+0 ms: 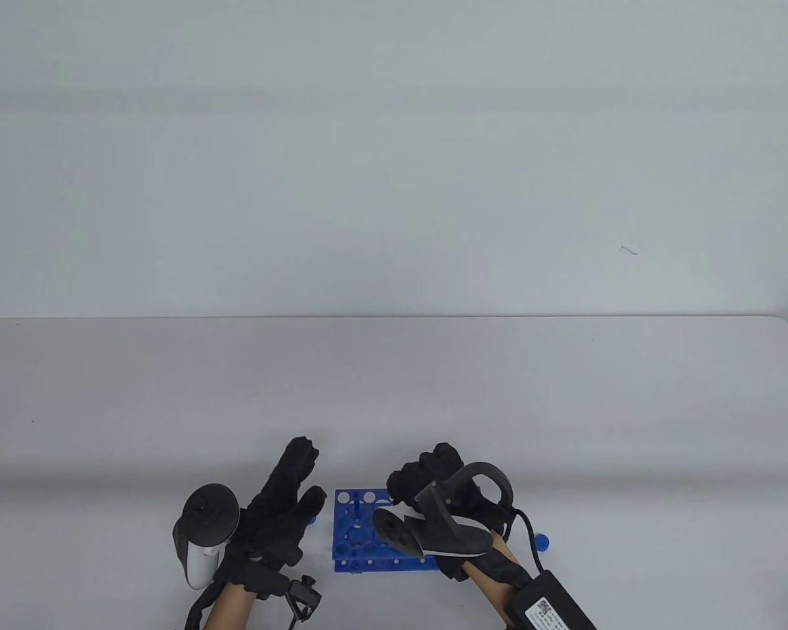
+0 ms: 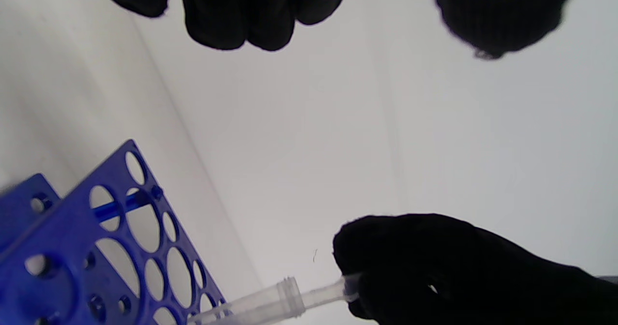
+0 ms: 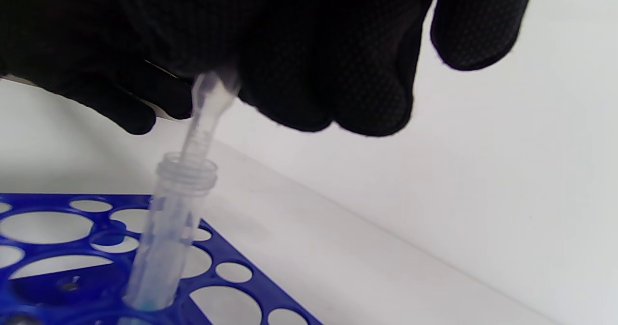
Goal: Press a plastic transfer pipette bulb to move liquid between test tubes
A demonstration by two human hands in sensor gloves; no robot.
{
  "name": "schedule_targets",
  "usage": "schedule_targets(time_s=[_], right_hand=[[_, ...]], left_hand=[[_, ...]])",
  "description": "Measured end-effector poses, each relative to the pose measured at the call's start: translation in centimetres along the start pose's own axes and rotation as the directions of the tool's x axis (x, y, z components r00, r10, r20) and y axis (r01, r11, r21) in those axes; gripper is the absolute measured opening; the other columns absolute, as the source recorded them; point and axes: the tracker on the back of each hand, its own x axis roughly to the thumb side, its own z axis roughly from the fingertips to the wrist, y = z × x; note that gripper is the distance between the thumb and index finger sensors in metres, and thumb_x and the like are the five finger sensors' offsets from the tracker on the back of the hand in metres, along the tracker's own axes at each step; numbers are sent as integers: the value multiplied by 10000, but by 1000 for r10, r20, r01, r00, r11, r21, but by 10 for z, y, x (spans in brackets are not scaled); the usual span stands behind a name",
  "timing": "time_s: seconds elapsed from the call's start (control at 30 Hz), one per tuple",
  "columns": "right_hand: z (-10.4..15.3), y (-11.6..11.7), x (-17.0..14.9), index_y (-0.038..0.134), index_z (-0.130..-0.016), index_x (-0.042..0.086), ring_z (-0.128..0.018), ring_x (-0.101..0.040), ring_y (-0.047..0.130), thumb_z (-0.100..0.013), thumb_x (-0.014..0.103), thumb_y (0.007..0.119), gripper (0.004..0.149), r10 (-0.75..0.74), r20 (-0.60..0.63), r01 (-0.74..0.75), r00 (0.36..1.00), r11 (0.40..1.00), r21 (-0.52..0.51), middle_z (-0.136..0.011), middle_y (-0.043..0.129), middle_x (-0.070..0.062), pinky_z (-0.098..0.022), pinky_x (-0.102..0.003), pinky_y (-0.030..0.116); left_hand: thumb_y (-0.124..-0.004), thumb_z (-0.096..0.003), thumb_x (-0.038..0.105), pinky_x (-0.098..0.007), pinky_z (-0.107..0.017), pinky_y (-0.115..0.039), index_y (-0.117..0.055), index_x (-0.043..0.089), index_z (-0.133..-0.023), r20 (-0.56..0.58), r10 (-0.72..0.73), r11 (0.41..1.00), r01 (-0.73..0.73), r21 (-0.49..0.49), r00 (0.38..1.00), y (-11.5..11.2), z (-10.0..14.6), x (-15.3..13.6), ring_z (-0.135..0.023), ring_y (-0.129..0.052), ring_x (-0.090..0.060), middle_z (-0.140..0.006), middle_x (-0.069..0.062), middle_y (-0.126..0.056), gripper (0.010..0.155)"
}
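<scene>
A blue test tube rack (image 1: 354, 528) stands near the table's front edge. In the right wrist view a clear, uncapped test tube (image 3: 176, 219) stands upright in the rack (image 3: 231, 272), with a little blue liquid at its bottom. My right hand (image 1: 420, 479) is curled over the rack's far right corner and grips a clear plastic pipette (image 3: 207, 103). The pipette's stem reaches down into the tube. The bulb is hidden inside my fist (image 3: 270, 74). My left hand (image 1: 305, 476) is open and empty just left of the rack, fingers extended. The left wrist view shows the tube (image 2: 270, 305) and pipette (image 2: 328, 291).
A blue cap (image 1: 543, 542) lies on the table right of my right wrist. Another small blue piece (image 1: 312, 522) sits between my left hand and the rack. A black power brick (image 1: 551, 604) with its cable hangs at my right forearm.
</scene>
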Motion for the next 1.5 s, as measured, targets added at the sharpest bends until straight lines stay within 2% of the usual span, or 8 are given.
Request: schedule_targets(time_s=[0.4, 0.77, 0.9, 1.17, 1.37, 1.5], right_hand=[[1, 0, -7, 861, -785, 230, -531, -175, 985, -349, 397, 814, 470, -80, -44, 81, 996, 997, 15, -603, 1008, 51, -615, -551, 710], [1, -2, -10, 860, -789, 228, -533, -173, 988, -353, 391, 811, 468, -103, -58, 103, 993, 995, 13, -613, 1010, 49, -615, -549, 713], [5, -18, -27, 860, -790, 228, -537, -176, 986, -356, 387, 814, 464, -170, -103, 169, 980, 985, -19, -614, 1009, 47, -617, -551, 709], [31, -72, -76, 868, -796, 213, -542, -194, 982, -371, 377, 824, 458, -340, -167, 323, 925, 939, -122, -619, 1011, 26, -617, -560, 702], [55, -104, -98, 869, -803, 208, -549, -199, 980, -383, 374, 831, 454, -323, -200, 311, 925, 946, -90, -626, 1011, 20, -621, -564, 700], [60, -109, -101, 867, -808, 206, -554, -203, 979, -386, 371, 834, 454, -302, -215, 302, 929, 953, -32, -632, 1010, 16, -623, -567, 696]], left_hand=[[-615, -413, 720, -642, -846, -408, -276, 216, -1200, -1, -1, 1000, 1, 0, 1000, 0, 0, 0, -1149, -465, -366, -1266, -98, -401, 994], [-614, -412, 721, -642, -846, -408, -275, 218, -1200, -1, -1, 1000, 1, 0, 1000, 0, 0, 0, -1148, -467, -365, -1266, -97, -401, 994], [-615, -412, 721, -642, -846, -407, -278, 217, -1200, -1, -1, 1000, 1, 0, 1000, 0, 0, 0, -1148, -466, -367, -1266, -98, -402, 994], [-615, -412, 721, -641, -847, -408, -277, 217, -1200, 0, -1, 1000, 1, 2, 1000, 0, 0, 0, -1148, -466, -368, -1266, -98, -403, 994], [-616, -411, 721, -643, -845, -408, -278, 216, -1200, -2, -5, 1000, 5, 2, 1000, 0, 0, -1, -1148, -468, -368, -1266, -99, -402, 996], [-615, -412, 721, -643, -845, -409, -278, 217, -1200, -3, -8, 1000, 8, 2, 1000, 0, 1, -1, -1147, -469, -368, -1265, -98, -404, 994]])
